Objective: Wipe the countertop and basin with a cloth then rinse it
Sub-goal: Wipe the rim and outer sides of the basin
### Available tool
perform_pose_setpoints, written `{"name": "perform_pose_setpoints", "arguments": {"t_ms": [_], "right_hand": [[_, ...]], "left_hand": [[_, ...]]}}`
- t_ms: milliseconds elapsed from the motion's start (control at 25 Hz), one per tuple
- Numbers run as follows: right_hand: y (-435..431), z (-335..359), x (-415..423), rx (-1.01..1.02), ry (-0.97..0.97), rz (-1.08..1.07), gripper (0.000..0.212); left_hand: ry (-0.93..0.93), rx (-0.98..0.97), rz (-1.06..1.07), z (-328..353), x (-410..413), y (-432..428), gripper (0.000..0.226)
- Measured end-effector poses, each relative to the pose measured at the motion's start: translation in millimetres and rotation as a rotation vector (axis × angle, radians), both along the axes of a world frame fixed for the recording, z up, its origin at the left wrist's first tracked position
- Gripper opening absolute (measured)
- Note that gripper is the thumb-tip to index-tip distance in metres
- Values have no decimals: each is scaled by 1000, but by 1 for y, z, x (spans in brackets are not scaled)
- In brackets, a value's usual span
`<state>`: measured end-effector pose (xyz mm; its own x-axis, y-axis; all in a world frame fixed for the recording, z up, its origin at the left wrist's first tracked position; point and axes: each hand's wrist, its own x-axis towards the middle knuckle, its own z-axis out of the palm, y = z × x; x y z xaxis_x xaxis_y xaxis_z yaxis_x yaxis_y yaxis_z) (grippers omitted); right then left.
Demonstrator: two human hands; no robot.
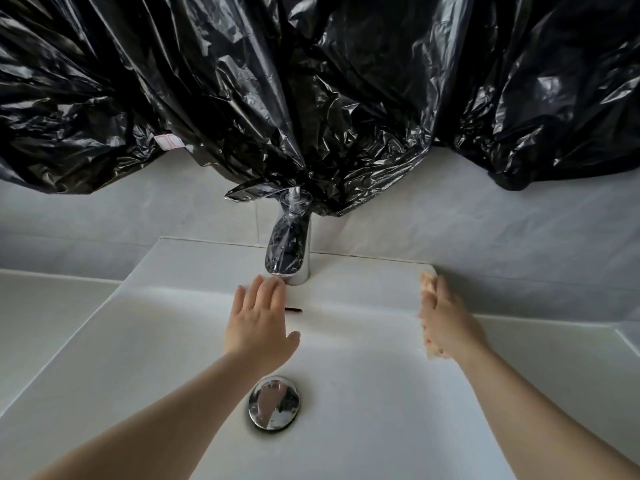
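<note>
I see the chrome faucet (291, 247) standing at the middle of the back ledge of the white basin (138, 375), and I place everything from it. My left grip (258, 323), a bare hand, is apart: the fingers are straight and a little spread, holding nothing, with the fingertips (275, 284) right at the foot of the faucet. I cannot tell whether they touch the metal. My right grip (450, 323) is well to the right of the faucet, at the basin's back right corner, clamped down on the cloth (426, 282). The cloth is pale yellow and lies on the basin's right rim under that grip, showing past the fingertips and again beneath the heel of the hand. That grip is blurred.

Just in front of the faucet is a dark overflow slot (293, 310) in the basin wall. Further in front of it, in the basin floor, sits the round chrome drain plug (273, 403). The grey desk (41, 306) runs out to the left and right of the faucet, beside the basin. Behind the faucet is a grey tiled wall (485, 230).

Crumpled black plastic sheeting (311, 81) hangs above the faucet, and its lowest fold drapes onto the faucet's top. The faucet lever (247, 196) points left. Up and to the left of the faucet, a small white tag (169, 142) with a pink border is stuck to the sheeting. Any writing on it is too small for me to read.
</note>
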<state>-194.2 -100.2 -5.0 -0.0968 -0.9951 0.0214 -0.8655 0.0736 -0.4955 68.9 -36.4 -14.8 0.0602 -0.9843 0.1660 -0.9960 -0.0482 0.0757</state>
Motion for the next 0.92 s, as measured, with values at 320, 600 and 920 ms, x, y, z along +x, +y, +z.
{"name": "perform_pose_setpoints", "arguments": {"t_ms": [320,600,920], "right_hand": [[-38,4,5,153,-509,-211,30],[24,4,-21,319,-815,-25,10],[-43,5,-12,261,-949,-153,31]], "left_hand": [[-43,-31,-301,1,-63,-16,52],[219,144,-278,13,-94,-59,47],[107,62,-161,11,-140,-75,39]]}}
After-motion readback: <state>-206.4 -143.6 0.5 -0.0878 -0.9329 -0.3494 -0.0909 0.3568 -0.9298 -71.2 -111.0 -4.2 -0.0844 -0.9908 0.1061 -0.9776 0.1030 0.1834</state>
